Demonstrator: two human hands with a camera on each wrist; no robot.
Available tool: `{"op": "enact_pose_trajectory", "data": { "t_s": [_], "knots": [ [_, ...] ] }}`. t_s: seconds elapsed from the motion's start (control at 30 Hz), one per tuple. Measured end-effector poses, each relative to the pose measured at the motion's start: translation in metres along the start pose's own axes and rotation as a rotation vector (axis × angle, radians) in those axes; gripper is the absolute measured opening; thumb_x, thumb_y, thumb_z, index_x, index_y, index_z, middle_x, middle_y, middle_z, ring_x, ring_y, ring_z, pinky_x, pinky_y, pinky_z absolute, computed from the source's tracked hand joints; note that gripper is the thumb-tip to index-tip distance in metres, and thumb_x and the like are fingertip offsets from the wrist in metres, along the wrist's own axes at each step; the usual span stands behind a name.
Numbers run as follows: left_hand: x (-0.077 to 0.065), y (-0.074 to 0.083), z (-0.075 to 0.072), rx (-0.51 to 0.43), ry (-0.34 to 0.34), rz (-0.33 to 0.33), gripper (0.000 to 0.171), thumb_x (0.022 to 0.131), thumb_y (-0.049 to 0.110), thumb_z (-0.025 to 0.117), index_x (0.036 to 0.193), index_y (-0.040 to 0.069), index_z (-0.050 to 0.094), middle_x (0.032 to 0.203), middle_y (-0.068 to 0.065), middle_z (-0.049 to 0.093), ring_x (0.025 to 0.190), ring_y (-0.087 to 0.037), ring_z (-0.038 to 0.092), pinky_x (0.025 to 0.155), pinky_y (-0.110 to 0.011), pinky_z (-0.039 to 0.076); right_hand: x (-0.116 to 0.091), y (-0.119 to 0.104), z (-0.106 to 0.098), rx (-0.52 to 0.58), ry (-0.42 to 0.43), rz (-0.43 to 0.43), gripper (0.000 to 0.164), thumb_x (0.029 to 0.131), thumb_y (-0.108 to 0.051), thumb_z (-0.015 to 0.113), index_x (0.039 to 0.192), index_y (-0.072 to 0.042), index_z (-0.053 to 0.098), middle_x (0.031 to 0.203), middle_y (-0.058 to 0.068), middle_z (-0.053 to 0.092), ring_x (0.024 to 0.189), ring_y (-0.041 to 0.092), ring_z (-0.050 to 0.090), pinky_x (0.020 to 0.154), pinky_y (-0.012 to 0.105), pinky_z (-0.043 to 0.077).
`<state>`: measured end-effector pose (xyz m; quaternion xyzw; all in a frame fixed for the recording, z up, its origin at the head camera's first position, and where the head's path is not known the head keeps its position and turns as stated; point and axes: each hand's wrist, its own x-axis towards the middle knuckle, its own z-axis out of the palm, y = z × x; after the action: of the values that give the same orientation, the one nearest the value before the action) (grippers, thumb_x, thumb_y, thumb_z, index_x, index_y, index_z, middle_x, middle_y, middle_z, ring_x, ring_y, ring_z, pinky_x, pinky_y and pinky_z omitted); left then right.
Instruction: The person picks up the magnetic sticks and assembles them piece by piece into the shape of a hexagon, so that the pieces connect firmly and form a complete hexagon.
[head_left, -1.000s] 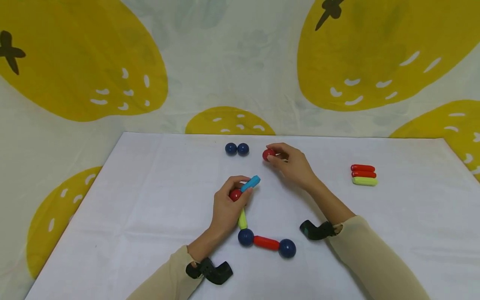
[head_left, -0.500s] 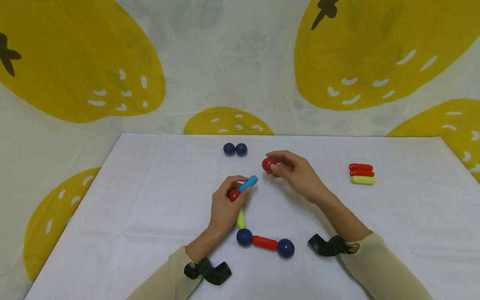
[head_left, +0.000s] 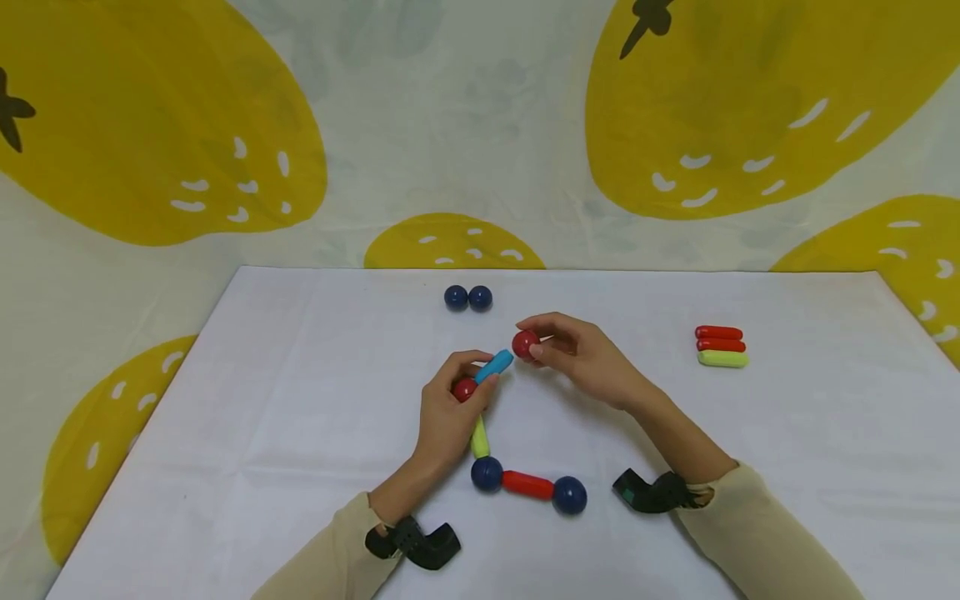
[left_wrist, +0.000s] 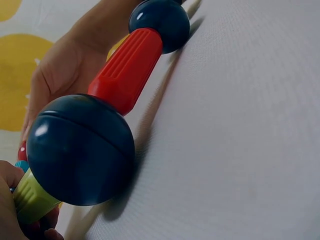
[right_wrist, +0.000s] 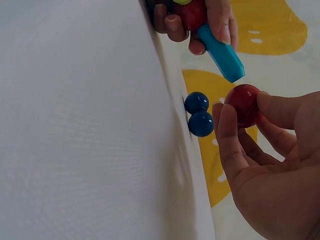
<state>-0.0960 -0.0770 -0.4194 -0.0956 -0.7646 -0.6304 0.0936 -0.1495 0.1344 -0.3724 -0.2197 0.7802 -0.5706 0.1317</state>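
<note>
My left hand point(head_left: 448, 414) grips a blue rod point(head_left: 495, 366) and the red ball point(head_left: 464, 389) joined to its lower end. From that ball a yellow-green rod point(head_left: 480, 437) runs down to a dark blue ball point(head_left: 487, 474). A red rod point(left_wrist: 127, 70) links this ball to a second dark blue ball point(head_left: 569, 496) lying on the table. Between thumb and fingers, my right hand point(head_left: 592, 358) pinches a loose red ball point(right_wrist: 243, 105). A small gap separates this ball from the free end of the blue rod, as the right wrist view shows.
Two dark blue balls point(head_left: 468, 297) touch each other near the back edge of the white table point(head_left: 315, 333). To the right lie two red rods point(head_left: 720, 338) beside a yellow-green rod point(head_left: 723, 359). A patterned cloth point(head_left: 480, 125) hangs behind.
My right hand has brought its red ball toward me and slightly left, closer to the tip of the blue rod. The left hand and its joined pieces stay nearly still.
</note>
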Motion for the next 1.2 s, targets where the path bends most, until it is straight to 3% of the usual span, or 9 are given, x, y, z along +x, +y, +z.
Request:
{"op": "enact_pose_trajectory", "data": {
  "t_s": [0.27, 0.5, 0.6, 0.67, 0.9, 0.97, 1.2],
  "knots": [
    [0.000, 0.004, 0.000, 0.000, -0.007, -0.029, 0.027, 0.089, 0.012, 0.069, 0.116, 0.013, 0.063, 0.096, -0.004, 0.065, 0.079, -0.017, 0.059, 0.065, -0.024, 0.049, 0.000, -0.004, 0.003, 0.002, -0.016, 0.000, 0.036, 0.095, -0.007, 0.059, 0.130, -0.004, 0.054, 0.116, 0.008, 0.064, 0.099, 0.021, 0.064, 0.084, 0.029, 0.051],
    [-0.002, 0.036, -0.004, -0.009, -0.044, -0.034, 0.026, 0.090, 0.003, 0.064, 0.116, -0.001, 0.060, 0.092, -0.015, 0.065, 0.069, -0.025, 0.059, 0.060, -0.021, 0.045, -0.001, -0.007, 0.003, 0.009, 0.005, 0.006, 0.037, 0.095, -0.009, 0.060, 0.131, -0.004, 0.054, 0.116, 0.009, 0.061, 0.096, 0.025, 0.064, 0.083, 0.040, 0.052],
    [-0.001, 0.039, -0.005, -0.040, -0.053, -0.029, 0.026, 0.091, 0.002, 0.062, 0.116, -0.004, 0.058, 0.088, -0.020, 0.066, 0.065, -0.032, 0.058, 0.057, -0.020, 0.043, -0.001, -0.006, 0.003, 0.009, 0.020, 0.029, 0.037, 0.094, -0.013, 0.061, 0.130, -0.005, 0.055, 0.113, 0.009, 0.062, 0.094, 0.028, 0.064, 0.081, 0.044, 0.052],
    [0.000, 0.038, -0.006, -0.063, -0.058, -0.032, 0.025, 0.092, 0.001, 0.061, 0.116, -0.005, 0.058, 0.085, -0.022, 0.066, 0.064, -0.036, 0.057, 0.056, -0.021, 0.042, 0.000, -0.005, 0.002, 0.005, 0.025, 0.052, 0.037, 0.094, -0.017, 0.062, 0.129, -0.006, 0.056, 0.110, 0.008, 0.063, 0.093, 0.029, 0.063, 0.080, 0.044, 0.052],
    [0.004, 0.006, -0.009, -0.135, -0.088, -0.044, 0.028, 0.095, 0.016, 0.062, 0.120, 0.003, 0.059, 0.084, -0.018, 0.068, 0.060, -0.031, 0.059, 0.055, -0.021, 0.045, 0.000, -0.006, 0.003, 0.009, 0.019, 0.070, 0.038, 0.093, -0.019, 0.064, 0.129, -0.007, 0.057, 0.106, 0.010, 0.065, 0.092, 0.030, 0.063, 0.081, 0.044, 0.051],
    [0.005, 0.006, -0.009, -0.160, -0.105, -0.062, 0.030, 0.095, 0.015, 0.061, 0.121, 0.001, 0.057, 0.085, -0.020, 0.067, 0.060, -0.034, 0.061, 0.055, -0.021, 0.046, 0.000, -0.006, 0.005, 0.010, 0.015, 0.064, 0.038, 0.094, -0.019, 0.063, 0.129, -0.006, 0.057, 0.106, 0.010, 0.065, 0.092, 0.030, 0.063, 0.081, 0.045, 0.051],
    [0.006, 0.001, -0.009, -0.192, -0.139, -0.068, 0.033, 0.095, 0.016, 0.061, 0.125, 0.003, 0.055, 0.087, -0.018, 0.066, 0.063, -0.028, 0.068, 0.050, -0.020, 0.043, 0.000, -0.006, 0.010, 0.044, -0.008, 0.052, 0.037, 0.094, -0.016, 0.063, 0.128, -0.005, 0.058, 0.108, 0.010, 0.065, 0.091, 0.030, 0.064, 0.080, 0.040, 0.051]
  ]
}}
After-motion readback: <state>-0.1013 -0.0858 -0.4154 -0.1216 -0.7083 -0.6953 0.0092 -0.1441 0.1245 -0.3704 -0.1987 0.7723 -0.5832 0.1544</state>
